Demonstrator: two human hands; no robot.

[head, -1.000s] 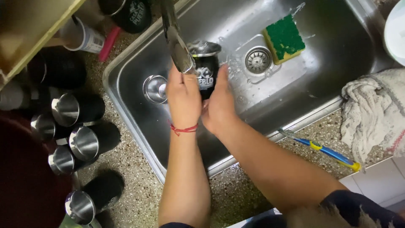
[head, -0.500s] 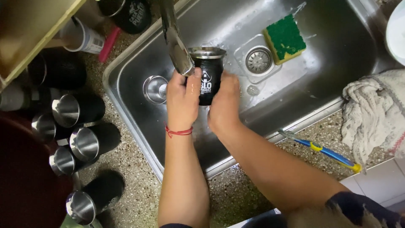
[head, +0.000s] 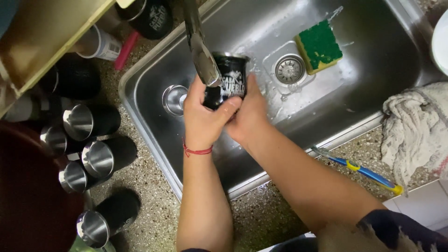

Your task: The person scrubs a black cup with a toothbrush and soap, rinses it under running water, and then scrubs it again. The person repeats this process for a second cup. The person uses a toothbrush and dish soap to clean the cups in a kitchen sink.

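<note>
Hands (head: 224,119) round black cup (head: 232,79), faucet (head: 201,51) overhead, sponge (head: 320,45) nearby.

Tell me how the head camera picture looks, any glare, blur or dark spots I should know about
Head view: light glares off the wet sink floor around the drain; the right hand is slightly motion-blurred, while the left hand and the black cup are sharper; the tap is close and soft; the left counter with the cups lies in shadow, and a dark red shape blocks the lower left corner.
</note>
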